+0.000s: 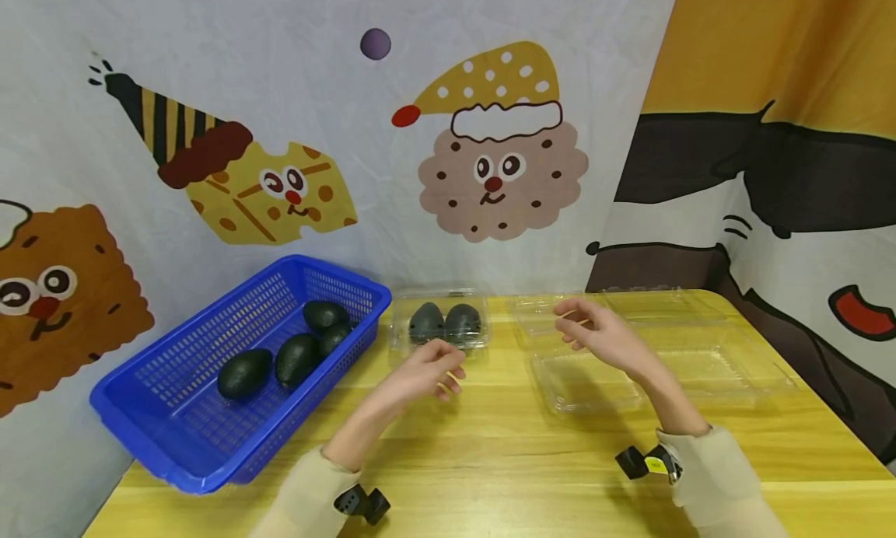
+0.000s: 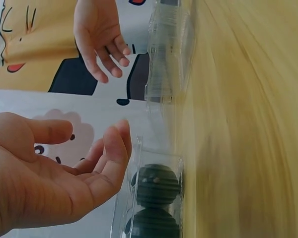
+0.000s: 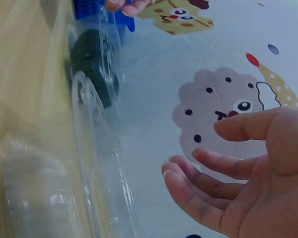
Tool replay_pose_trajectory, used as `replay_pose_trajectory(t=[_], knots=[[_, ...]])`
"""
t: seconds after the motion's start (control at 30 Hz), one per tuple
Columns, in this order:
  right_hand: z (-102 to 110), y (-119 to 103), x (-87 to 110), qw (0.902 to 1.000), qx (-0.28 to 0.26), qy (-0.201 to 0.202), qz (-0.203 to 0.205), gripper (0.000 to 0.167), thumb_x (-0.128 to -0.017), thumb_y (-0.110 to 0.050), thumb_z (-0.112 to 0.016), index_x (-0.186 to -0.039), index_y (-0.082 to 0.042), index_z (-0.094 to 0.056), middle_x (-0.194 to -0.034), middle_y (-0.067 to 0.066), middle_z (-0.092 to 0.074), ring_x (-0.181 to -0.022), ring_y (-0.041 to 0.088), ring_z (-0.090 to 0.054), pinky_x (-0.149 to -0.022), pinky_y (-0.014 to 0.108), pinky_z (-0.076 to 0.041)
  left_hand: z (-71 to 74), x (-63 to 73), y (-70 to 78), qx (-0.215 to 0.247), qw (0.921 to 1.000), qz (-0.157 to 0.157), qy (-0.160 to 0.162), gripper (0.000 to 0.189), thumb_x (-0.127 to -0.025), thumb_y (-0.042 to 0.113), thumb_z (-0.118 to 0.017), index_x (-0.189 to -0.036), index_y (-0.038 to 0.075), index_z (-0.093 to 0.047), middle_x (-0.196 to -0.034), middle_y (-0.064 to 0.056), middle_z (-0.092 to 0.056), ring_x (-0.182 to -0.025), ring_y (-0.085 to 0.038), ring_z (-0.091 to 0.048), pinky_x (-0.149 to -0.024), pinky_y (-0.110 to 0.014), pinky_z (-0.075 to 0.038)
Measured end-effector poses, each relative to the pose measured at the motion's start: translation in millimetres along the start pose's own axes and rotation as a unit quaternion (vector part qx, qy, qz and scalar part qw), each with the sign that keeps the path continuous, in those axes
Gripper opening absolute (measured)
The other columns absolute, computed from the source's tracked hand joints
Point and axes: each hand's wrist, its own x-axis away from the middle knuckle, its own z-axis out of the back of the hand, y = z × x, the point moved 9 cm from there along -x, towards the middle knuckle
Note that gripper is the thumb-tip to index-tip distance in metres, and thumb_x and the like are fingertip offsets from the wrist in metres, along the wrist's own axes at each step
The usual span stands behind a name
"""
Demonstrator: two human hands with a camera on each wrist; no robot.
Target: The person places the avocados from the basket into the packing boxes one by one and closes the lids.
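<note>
Above the table, my left hand (image 1: 427,371) hangs with loosely bent fingers and holds nothing. Just beyond it stands a lidded clear plastic box (image 1: 400,311) with two dark green avocados (image 1: 463,322) side by side inside. My right hand (image 1: 602,337) is raised over the clear plastic containers (image 1: 560,404) on the right, its fingers relaxed and nothing in its grasp. In the left wrist view, the thumb and fingers of the left hand (image 2: 64,173) are apart, near the box. The right wrist view shows the right hand (image 3: 238,183) with fingers spread.
At the left, a blue plastic basket (image 1: 294,404) holds several avocados (image 1: 245,373). The clear containers on the right reach toward the table's right edge. Behind the wooden table (image 1: 476,468) hangs a cloth (image 1: 378,157) printed with cartoon figures.
</note>
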Motion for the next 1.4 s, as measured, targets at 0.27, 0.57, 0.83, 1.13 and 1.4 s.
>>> replay_pose_trajectory(t=[0.27, 0.57, 0.83, 1.13, 1.4], knots=[[13.3, 5.3, 2.5, 0.9995, 0.030, -0.002, -0.002, 0.040, -0.107, -0.019, -0.053, -0.136, 0.007, -0.049, -0.124, 0.025, -0.059, -0.100, 0.029, -0.065, -0.084, 0.043, -0.056, -8.2, -5.8, 3.3, 0.009, 0.9999, -0.009, -0.002, 0.032, -0.107, 0.023, -0.050, -0.125, -0.004, -0.048, -0.107, -0.020, -0.062, -0.092, -0.036, -0.067, -0.075, -0.039, -0.056], [22.2, 12.6, 3.6, 0.9992, 0.036, -0.009, -0.014, 0.043, -0.107, -0.020, -0.052, -0.139, 0.008, -0.046, -0.127, 0.028, -0.056, -0.104, 0.034, -0.064, -0.087, 0.046, -0.055, -19.2, -13.6, 1.9, 0.025, 0.9996, -0.009, -0.013, 0.034, -0.107, 0.023, -0.050, -0.128, -0.003, -0.048, -0.111, -0.024, -0.062, -0.095, -0.038, -0.067, -0.080, -0.042, -0.056], [31.1, 16.6, 7.1, 0.9982, 0.048, -0.010, -0.033, 0.047, -0.108, -0.023, -0.051, -0.142, 0.008, -0.044, -0.131, 0.030, -0.054, -0.106, 0.034, -0.063, -0.088, 0.047, -0.054, -29.2, -19.4, 2.6, 0.034, 0.9993, -0.001, -0.018, 0.034, -0.107, 0.025, -0.051, -0.128, -0.002, -0.049, -0.112, -0.025, -0.062, -0.100, -0.043, -0.065, -0.080, -0.044, -0.056], [38.9, 23.4, 9.9, 0.9970, 0.058, -0.013, -0.050, 0.047, -0.108, -0.025, -0.050, -0.142, 0.008, -0.044, -0.129, 0.028, -0.056, -0.105, 0.033, -0.063, -0.086, 0.044, -0.055, -41.8, -25.9, 1.6, 0.037, 0.9986, 0.004, -0.037, 0.034, -0.108, 0.023, -0.050, -0.131, -0.002, -0.046, -0.111, -0.021, -0.061, -0.099, -0.039, -0.065, -0.086, -0.050, -0.053], [46.9, 30.7, 12.4, 0.9958, 0.071, -0.011, -0.057, 0.047, -0.109, -0.026, -0.047, -0.141, 0.010, -0.044, -0.129, 0.030, -0.055, -0.106, 0.036, -0.062, -0.088, 0.048, -0.055, -50.9, -34.1, -0.1, 0.047, 0.9984, 0.013, -0.029, 0.035, -0.106, 0.023, -0.054, -0.130, -0.002, -0.048, -0.108, -0.020, -0.063, -0.095, -0.037, -0.067, -0.080, -0.043, -0.057]])
